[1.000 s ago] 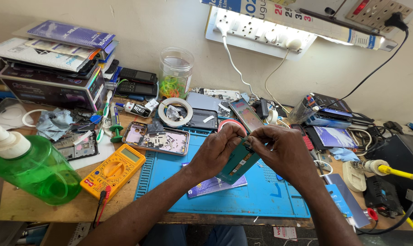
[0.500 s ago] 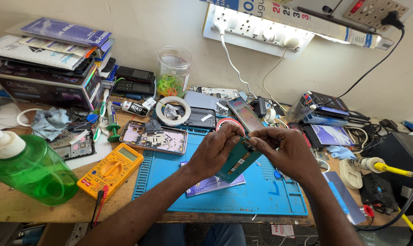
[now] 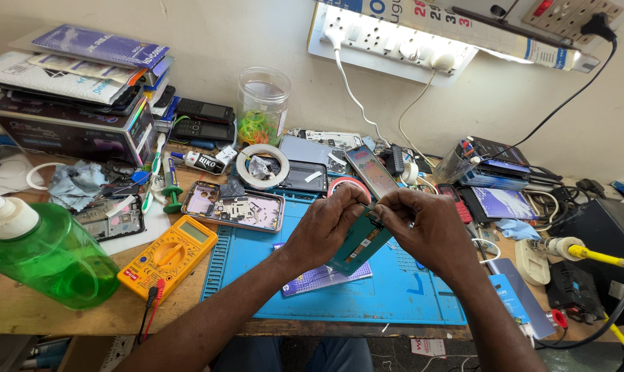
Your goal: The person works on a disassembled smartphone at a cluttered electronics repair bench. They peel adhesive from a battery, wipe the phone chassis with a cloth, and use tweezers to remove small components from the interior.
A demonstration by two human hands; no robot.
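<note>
A blue work mat [image 3: 408,296] covers the middle of a wooden bench [image 3: 43,313], and both hands meet above it. At the far left a stack of flat boxes and packets [image 3: 78,83] rises against the wall: a dark carton at the bottom, white and blue printed sleeves on top. Along the wall to the right hangs a long white power strip [image 3: 387,41] with plugs in it, and just above it the lower edge of a calendar sheet with blue and red print. A green plastic bottle [image 3: 47,255] with a white cap lies tilted at the near left. A clear jar [image 3: 262,103] holding coloured rubber bands stands at the back. A yellow multimeter [image 3: 168,256] rests beside the mat's left edge, and an opened phone frame [image 3: 233,205] lies just beyond it, near a ring of tape [image 3: 262,165].

The left hand [image 3: 325,231] and the right hand [image 3: 425,231] are drawn close together, fingertips pinched on the upper end of a teal phone part [image 3: 360,244] held tilted over the mat. What the fingertips grip at that top edge is too small to tell, possibly a thin strip.
</note>
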